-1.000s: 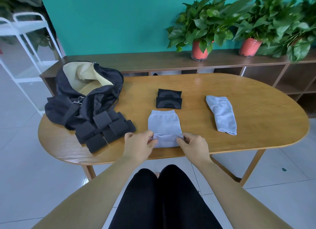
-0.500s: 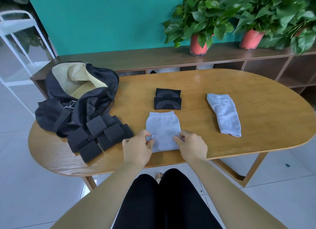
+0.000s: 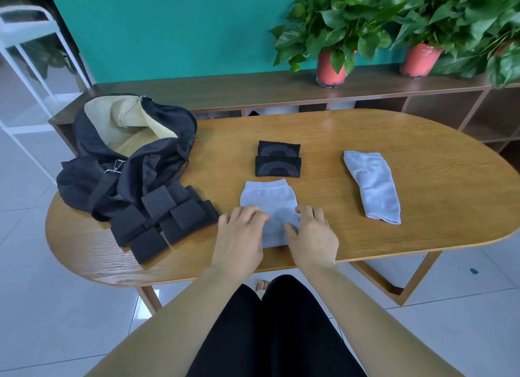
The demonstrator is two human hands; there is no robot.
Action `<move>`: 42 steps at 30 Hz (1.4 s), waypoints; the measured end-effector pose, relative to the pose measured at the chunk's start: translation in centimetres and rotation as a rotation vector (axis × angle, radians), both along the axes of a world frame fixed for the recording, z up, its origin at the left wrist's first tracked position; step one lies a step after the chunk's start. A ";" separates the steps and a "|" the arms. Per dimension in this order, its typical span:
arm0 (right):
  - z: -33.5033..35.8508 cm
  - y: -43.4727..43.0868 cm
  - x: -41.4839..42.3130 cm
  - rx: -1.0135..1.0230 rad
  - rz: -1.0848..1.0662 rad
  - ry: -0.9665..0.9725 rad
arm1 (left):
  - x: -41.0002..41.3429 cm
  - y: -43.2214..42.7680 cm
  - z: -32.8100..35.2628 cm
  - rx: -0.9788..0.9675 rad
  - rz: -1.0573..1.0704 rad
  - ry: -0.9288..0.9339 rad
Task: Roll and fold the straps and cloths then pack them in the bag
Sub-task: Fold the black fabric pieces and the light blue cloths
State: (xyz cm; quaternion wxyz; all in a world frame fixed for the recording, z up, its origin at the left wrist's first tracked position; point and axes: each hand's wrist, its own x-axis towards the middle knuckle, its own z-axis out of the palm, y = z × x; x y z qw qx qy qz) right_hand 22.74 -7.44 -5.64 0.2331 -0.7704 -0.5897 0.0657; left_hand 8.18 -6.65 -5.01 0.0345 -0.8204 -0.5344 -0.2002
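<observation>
where a second ago both grips pinched the near hem of the pale blue cloth (image 3: 268,198) at the counter (image 3: 394,140) edge, they have now moved forward over it, carrying that hem up so the near part lies doubled. your left grip (image 3: 239,236) rests on the cloth with fingers fairly straight, pressing the fold. your right grip (image 3: 313,237) has thumb and fingers on the cloth's right side, though whether it pinches or only presses cannot be told. the cloth lies just in front of you, near the folded black pieces (image 3: 278,160). that likely means one fold is in, not a finished bundle. the second blue cloth (image 3: 371,185) and the black straps (image 3: 163,222) against the open bag (image 3: 146,162) look unpacked.
</observation>
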 end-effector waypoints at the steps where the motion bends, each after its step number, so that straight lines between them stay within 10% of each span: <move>1: 0.0 -0.2 0.0 0.040 0.004 0.005 | 0.2 -0.3 0.1 0.026 -0.059 0.017; 9: -1.5 -1.9 1.3 0.427 0.252 -0.298 | 0.6 -2.7 -0.8 -0.036 -0.063 0.159; 18: -3.0 -2.1 3.2 0.073 0.533 -0.385 | 0.7 -3.1 -0.6 -0.173 -0.030 0.317; 37: -0.4 -3.7 2.1 0.211 0.729 -0.015 | -0.7 1.5 0.8 -0.278 0.073 0.385; 42: 1.2 0.8 6.0 0.242 0.474 0.006 | 0.7 1.8 1.0 -0.072 0.024 0.244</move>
